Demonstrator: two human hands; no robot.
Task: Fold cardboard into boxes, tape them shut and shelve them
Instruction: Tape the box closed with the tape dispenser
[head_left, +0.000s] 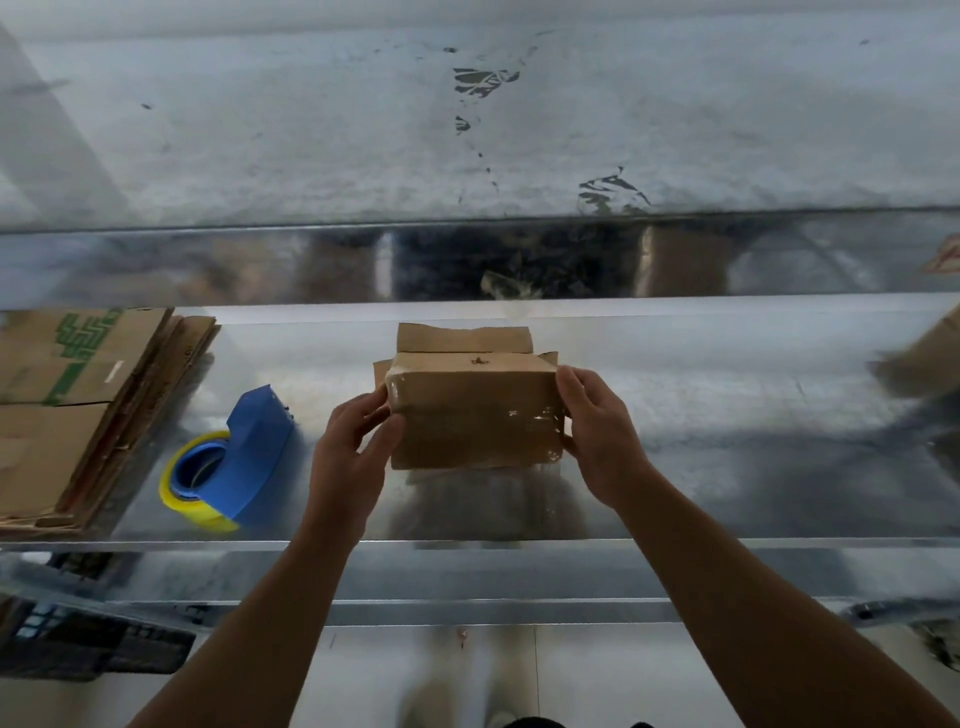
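Observation:
A small brown cardboard box (475, 415) with shiny clear tape across its top is held over the metal table (727, 415), its far flaps still sticking up. My left hand (350, 457) grips the box's left side, thumb on the near face. My right hand (597, 436) grips the right side, fingers curled round the edge. A blue tape dispenser (244, 462) with a yellow roll lies on the table to the left of the box.
A stack of flat cardboard sheets (78, 405), the top one with green print, lies at the table's left end. Another blurred cardboard piece (924, 358) shows at the right edge. A metal shelf ledge (467, 265) runs above the table.

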